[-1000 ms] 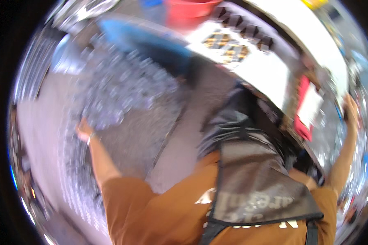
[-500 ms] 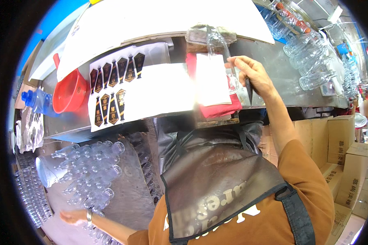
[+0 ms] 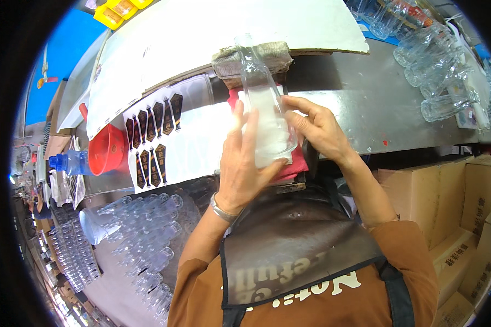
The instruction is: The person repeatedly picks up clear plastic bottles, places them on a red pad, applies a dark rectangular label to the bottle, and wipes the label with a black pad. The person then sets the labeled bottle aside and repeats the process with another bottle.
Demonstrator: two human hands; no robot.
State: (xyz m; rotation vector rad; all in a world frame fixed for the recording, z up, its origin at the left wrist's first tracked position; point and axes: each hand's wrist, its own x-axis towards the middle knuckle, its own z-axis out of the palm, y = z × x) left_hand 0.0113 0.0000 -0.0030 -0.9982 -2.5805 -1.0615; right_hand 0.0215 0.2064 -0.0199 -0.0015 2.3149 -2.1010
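Note:
A clear glass bottle (image 3: 259, 76) lies tilted on a white pad (image 3: 264, 158) over red cloth (image 3: 301, 170), its neck on a cloth-wrapped block (image 3: 282, 56). Along the bottle's left side, my left hand (image 3: 240, 158) rests with fingers stretched out and thumb apart near the base. My right hand (image 3: 319, 128) has its thumb and fingers bent against the bottle's right edge. Any thin thing in its fingers is too hard to make out. Left of the bottle lies a white sheet (image 3: 193, 158) bearing rows of dark tie-shaped decals (image 3: 158, 116).
A red basin (image 3: 105, 152) and a blue-capped plastic bottle (image 3: 71, 162) stand at the left. Many glass bottles (image 3: 142, 234) fill the lower left; more bottles (image 3: 439, 82) lie at the back right. Cardboard boxes (image 3: 420, 201) sit at the lower right. A white board (image 3: 202, 38) spans the back.
My left hand has come from above the lower-left bottles to the bottle on the pad. My right hand stays at that bottle; the dark pointed tool it held no longer shows. The view has shifted.

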